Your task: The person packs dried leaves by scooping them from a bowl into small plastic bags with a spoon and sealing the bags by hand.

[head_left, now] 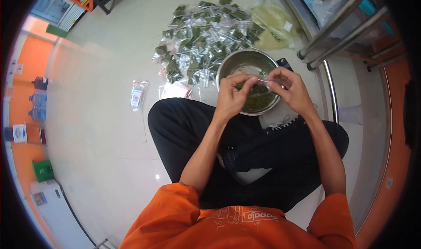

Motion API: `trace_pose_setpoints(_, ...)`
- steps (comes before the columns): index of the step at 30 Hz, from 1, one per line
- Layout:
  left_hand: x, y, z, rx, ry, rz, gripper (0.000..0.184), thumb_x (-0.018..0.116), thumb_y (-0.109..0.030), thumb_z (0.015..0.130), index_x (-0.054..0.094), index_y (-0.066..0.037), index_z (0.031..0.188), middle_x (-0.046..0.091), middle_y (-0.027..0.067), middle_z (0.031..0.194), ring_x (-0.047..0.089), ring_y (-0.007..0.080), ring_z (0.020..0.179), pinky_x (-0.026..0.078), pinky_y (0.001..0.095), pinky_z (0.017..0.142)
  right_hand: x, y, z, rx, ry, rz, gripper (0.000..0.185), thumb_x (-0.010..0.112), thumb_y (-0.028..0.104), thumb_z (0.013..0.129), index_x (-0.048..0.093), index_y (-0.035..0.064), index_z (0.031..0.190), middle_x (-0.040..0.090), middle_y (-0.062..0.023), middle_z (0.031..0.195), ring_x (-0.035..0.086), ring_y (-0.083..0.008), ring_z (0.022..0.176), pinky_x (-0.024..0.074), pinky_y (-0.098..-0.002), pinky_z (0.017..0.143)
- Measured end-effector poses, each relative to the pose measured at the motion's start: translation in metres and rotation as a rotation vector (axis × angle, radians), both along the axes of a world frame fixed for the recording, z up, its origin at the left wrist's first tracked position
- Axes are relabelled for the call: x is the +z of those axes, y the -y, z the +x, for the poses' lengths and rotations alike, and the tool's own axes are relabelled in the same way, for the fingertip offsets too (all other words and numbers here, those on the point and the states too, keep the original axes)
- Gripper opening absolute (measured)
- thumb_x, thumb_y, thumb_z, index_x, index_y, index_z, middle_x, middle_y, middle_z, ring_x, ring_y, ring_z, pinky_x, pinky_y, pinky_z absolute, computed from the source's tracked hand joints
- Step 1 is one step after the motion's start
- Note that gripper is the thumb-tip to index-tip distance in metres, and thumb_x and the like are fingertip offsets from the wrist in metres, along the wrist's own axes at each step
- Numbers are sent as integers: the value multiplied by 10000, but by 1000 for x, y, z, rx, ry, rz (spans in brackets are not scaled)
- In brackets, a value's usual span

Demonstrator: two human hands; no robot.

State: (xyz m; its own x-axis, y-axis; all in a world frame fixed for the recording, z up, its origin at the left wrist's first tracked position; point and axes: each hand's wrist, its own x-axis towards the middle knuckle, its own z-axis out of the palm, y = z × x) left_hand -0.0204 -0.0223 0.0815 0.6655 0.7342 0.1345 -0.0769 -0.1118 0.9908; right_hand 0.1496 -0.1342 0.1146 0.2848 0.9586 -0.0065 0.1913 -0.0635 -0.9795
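Fingers (253, 80) pinch a plastic bag (262, 80), edge crosswise.

Both hands (232, 94) (291, 91) pinch close together, forearms (205, 154) angled inward.

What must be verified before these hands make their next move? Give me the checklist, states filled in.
1. Clear plastic bag held: ok, pinched between the fingertips of the left hand and right hand.
2. Bag above the steel bowl: ok.
3. Chopped green leaves left in the bowl: ok, some lie at the bottom.
4. Bag sealed: cannot tell, too small and partly covered.
5. Pile of filled plastic bags apart from the bowl: cannot tell, very close.
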Motion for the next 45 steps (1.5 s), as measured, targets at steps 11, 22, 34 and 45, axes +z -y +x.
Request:
trace_pose_setpoints(11, -2, 2, 1, -58, 116, 46, 174, 793, -126, 822, 762, -4, 943, 737, 134, 870, 682, 190, 838, 501, 320, 788, 2, -1, -3, 74, 41, -44, 40, 600, 24, 974, 574, -2, 957, 527, 8, 913, 520, -60, 845, 432, -213, 805)
trace_pose_setpoints(22, 0, -12, -10, -57, 186, -28, 229, 756, -245, 847, 783, -21, 886, 747, 154, 825, 699, 223, 709, 504, 343, 653, 1, 0, 16, -36, -42, -46, 81, 698, -22, 896, 641, 12, 943, 596, -24, 932, 564, -93, 802, 439, -236, 740)
trace_pose_setpoints(34, 4, -20, -16, 113, 227, 110, 225, 737, -281, 801, 722, -66, 866, 681, 148, 793, 655, 287, 785, 419, 404, 882, 15, -25, 5, 73, -230, -68, 68, 689, 20, 892, 673, -17, 947, 631, -77, 917, 561, -157, 824, 445, -300, 797)
trace_pose_setpoints(45, 41, -56, -58, 807, 364, 163, 782, 799, -441, 761, 485, -80, 1379, 500, 142, 1329, 430, 298, 1257, 282, 469, 1021, 55, -162, 0, 56, -292, -59, 150, 631, 65, 953, 619, -44, 1055, 641, -104, 1007, 591, -187, 910, 476, -308, 846)
